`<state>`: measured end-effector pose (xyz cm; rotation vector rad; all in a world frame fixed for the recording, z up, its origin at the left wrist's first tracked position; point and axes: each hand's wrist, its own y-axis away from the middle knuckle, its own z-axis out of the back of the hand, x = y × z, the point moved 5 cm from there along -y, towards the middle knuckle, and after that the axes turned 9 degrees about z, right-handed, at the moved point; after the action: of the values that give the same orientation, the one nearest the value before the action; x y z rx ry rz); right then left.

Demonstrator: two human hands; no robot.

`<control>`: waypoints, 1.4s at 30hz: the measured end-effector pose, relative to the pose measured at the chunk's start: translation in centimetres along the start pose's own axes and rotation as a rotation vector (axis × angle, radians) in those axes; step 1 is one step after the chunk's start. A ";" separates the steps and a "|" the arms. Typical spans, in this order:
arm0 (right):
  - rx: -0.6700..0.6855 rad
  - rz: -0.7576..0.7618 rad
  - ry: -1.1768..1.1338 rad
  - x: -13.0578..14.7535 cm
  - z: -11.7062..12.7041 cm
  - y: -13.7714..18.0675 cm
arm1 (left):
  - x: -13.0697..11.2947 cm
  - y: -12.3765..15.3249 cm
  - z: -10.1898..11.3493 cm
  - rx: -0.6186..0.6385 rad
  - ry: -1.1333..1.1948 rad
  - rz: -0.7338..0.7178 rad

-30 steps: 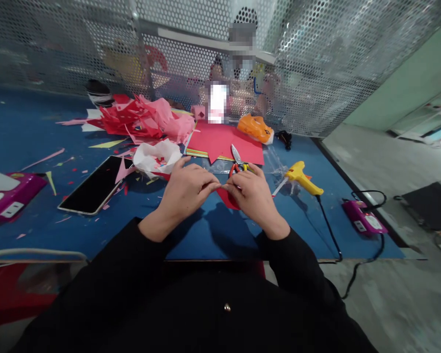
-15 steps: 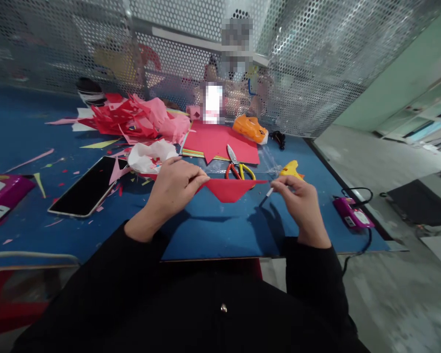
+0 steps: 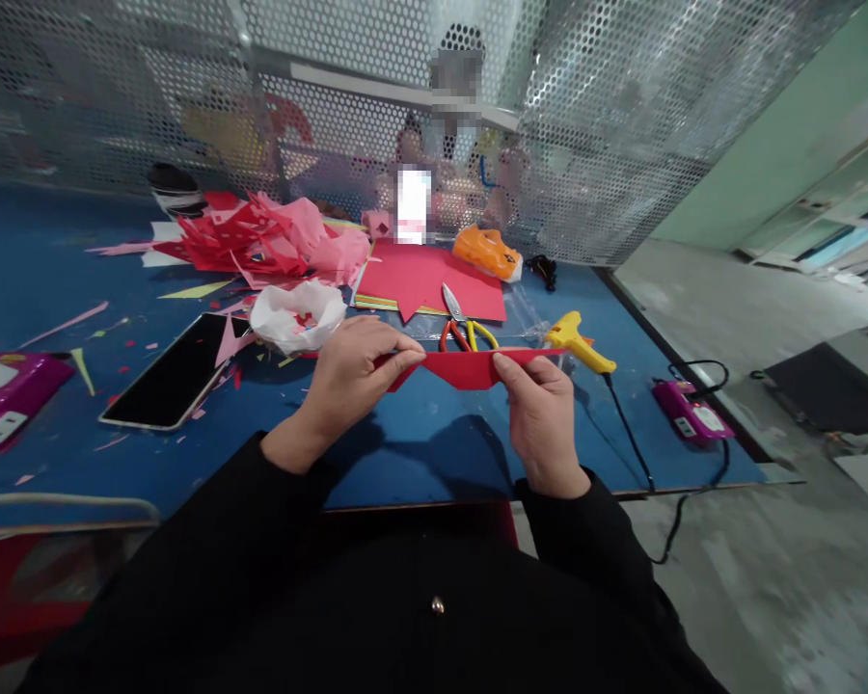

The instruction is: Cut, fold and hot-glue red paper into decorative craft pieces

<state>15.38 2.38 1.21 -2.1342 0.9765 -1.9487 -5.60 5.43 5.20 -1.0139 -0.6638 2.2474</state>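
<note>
Between my two hands, above the blue table, is a folded piece of red paper (image 3: 464,369) with slanted cut edges. My left hand (image 3: 358,376) pinches its left part between thumb and fingers. Closer to the middle, my right hand (image 3: 546,414) pinches it too, and its right tip sticks out past my fingers. Just beyond the paper lie scissors (image 3: 454,304) with red and yellow handles, partly hidden by it. A yellow glue gun (image 3: 577,344) rests to the right of my right hand, its black cord running toward the table's front edge.
Stacked coloured paper (image 3: 434,280) and an orange packet (image 3: 488,253) lie behind. On the left are heaped red and pink scraps (image 3: 260,236), a white bag (image 3: 296,313), a phone (image 3: 180,371) and a purple power strip (image 3: 14,390). Another purple strip (image 3: 692,413) is at right. Perforated metal panels (image 3: 376,116) stand behind.
My right hand has moved left from the paper's right tip and now pinches it nearer the middle. The glue gun, earlier mostly behind that hand, shows fully. My left hand keeps its hold.
</note>
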 end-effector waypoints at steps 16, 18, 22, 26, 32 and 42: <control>0.836 1.122 1.079 1.7 -4.7 7.4 | 1.0 2.3 -1.7 0.209 -0.417 -0.038; 0.892 1.046 1.079 0.9 -4.8 7.8 | 0.8 3.7 -1.7 0.294 -0.323 0.015; 0.953 0.810 0.977 0.2 -4.3 7.7 | -0.1 6.6 -1.8 0.470 -0.131 0.069; 0.981 0.536 0.825 0.1 -3.1 7.3 | -0.3 8.5 -1.9 0.526 -0.057 0.104; 0.954 0.569 0.909 0.5 -1.8 6.9 | -0.6 9.3 -2.2 0.490 -0.107 0.089; 0.883 0.657 0.927 0.4 -2.4 7.0 | -1.1 9.3 -2.2 0.420 -0.144 0.121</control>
<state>10.49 -2.53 -1.28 -0.3591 0.5438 -2.2859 -6.04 -1.46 -1.52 -0.7040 -0.1723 2.4412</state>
